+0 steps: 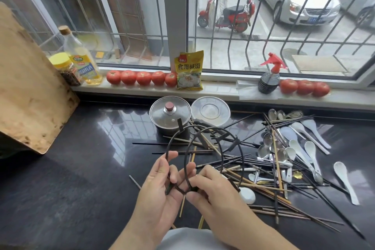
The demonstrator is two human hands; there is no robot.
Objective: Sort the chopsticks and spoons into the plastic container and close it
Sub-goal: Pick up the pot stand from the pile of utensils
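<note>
Left hand [162, 180] and right hand [211, 191] both clamped on black wire rack [203, 140], 6 o'clock. Chopsticks [269, 186], spoons [300, 148] heaped 3 o'clock. Clear container [211, 110] 12 o'clock.

Chopsticks [233, 163]: dark and wooden, loose, crisscrossed flat on my counter. Spoons [300, 148]: steel and white, mixed among them at right. Container [210, 110]: clear, round, behind the pile, beside the pot.

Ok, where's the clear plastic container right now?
In the head view the container sits at the back of the counter, right of centre, below the windowsill, beside the lidded pot on its left.
</note>
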